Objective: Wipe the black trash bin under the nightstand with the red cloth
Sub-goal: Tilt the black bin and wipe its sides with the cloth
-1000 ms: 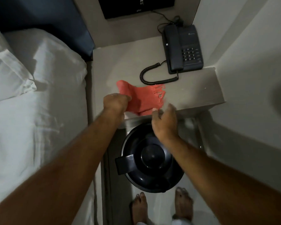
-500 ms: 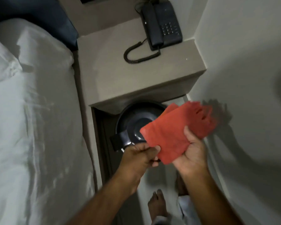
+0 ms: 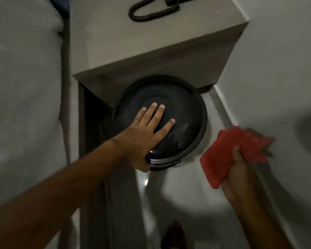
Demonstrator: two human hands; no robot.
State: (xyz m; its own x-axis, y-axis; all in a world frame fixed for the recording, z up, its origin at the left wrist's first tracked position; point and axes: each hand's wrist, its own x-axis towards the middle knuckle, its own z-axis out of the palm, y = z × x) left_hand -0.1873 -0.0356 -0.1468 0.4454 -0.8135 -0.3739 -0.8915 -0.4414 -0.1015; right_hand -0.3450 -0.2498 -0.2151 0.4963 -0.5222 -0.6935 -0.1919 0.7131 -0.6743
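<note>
The round black trash bin (image 3: pixel 185 112) stands on the floor, its far part tucked under the beige nightstand (image 3: pixel 151 38). My left hand (image 3: pixel 147 135) lies flat on the bin's domed lid, fingers spread, with the thumb hooked over the near rim. To the right of the bin, clear of it, my right hand (image 3: pixel 235 173) is closed on the folded red cloth (image 3: pixel 230 155). The cloth's far edge is blurred.
A black coiled phone cord (image 3: pixel 151 11) lies on the nightstand top. The white bed (image 3: pixel 23 105) runs along the left. A light wall (image 3: pixel 276 69) closes the right side. My bare foot (image 3: pixel 174 234) stands on the glossy floor (image 3: pixel 178 203) below the bin.
My left hand let go of the cloth and came down flat on the bin lid. My right hand carried the cloth out to the right. The view dropped closer to the bin.
</note>
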